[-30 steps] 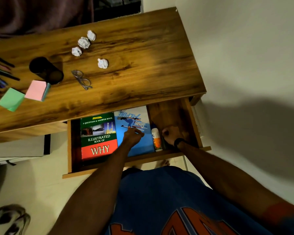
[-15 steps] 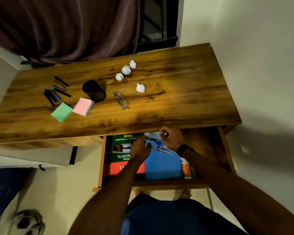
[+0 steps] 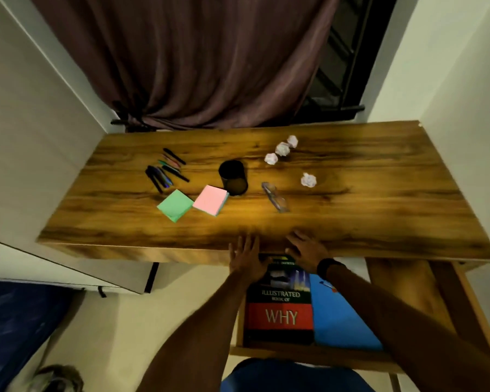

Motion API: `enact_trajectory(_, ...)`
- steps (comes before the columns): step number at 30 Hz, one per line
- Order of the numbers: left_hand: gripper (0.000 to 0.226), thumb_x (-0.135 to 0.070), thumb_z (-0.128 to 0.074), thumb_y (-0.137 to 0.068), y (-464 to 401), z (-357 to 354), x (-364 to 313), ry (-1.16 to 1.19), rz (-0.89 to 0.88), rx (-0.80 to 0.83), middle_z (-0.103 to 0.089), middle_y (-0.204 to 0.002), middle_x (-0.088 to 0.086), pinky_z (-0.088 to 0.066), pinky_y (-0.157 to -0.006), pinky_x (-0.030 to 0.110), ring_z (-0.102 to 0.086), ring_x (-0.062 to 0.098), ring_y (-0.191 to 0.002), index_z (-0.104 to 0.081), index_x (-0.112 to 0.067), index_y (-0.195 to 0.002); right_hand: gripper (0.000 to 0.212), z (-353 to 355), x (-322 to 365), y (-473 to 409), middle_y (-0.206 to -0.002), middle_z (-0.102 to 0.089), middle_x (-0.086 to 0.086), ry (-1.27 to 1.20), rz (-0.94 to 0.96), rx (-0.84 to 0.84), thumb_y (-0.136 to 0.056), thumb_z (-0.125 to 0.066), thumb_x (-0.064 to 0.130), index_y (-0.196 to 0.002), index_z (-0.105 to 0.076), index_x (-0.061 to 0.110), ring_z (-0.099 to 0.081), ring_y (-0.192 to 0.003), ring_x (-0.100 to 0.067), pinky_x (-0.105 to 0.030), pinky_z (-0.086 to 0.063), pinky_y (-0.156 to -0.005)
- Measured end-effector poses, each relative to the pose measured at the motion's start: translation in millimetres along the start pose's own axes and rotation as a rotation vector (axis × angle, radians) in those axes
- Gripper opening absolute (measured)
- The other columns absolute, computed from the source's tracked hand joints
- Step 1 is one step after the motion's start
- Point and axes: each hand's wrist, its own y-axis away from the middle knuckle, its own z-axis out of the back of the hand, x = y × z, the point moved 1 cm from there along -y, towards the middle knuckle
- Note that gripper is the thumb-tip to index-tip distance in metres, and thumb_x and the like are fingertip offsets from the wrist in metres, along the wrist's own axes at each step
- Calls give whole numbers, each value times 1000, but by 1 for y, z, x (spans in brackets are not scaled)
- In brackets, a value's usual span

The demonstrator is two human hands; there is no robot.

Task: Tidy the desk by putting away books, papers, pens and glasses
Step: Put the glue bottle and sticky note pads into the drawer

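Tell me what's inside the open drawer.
The drawer holds a green-and-red book titled "Illustrated Book of WHY" beside a blue book. Its back part is hidden under the desk and behind both hands.

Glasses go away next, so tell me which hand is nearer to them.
Right. The right hand is at the desk's front edge just below the glasses; the left hand sits beside it, further left.

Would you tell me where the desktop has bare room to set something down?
The desk's right part beyond the lone paper ball is bare, as is the front strip before the glasses. Crowded: left-centre, around pens, notepads and cup.
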Motion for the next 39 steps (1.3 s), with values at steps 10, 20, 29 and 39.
enact_trajectory(10,82,-64,-36,-90,2,4,69,-10,-69,9,13,-162,0,5,-117,58,9,26,-150,3,-30,-153,61,-19,57,-27,-163,0,-9,-16,-81,-22,-100,-33,51,-153,-21,24,-9,-149,-33,-47,-20,-118)
enact_trajectory(20,84,-64,-37,-91,32,16,109,-19,28,39,12,-162,0,3,-116,58,7,24,-150,5,-27,-153,68,3,153,-90,-163,1,-1,-71,138,-14,-99,-41,46,-154,-12,19,-5,-150,-23,-44,-15,-121)
enact_trajectory(29,83,-62,-39,-83,15,51,195,81,87,-232,-29,-156,14,-21,-118,51,-23,33,-146,-28,-14,-150,75,10,206,-136,-163,8,-3,10,139,21,-98,-44,45,-155,-4,18,1,-150,-25,-44,-15,-121)
enact_trajectory(39,80,-48,-51,-87,-59,98,282,198,99,-197,-22,-157,18,-27,-115,49,-25,37,-143,-20,-14,-152,70,-22,232,-152,-163,4,0,21,-37,-95,-98,-38,49,-155,-7,22,2,-150,-24,-48,-10,-119)
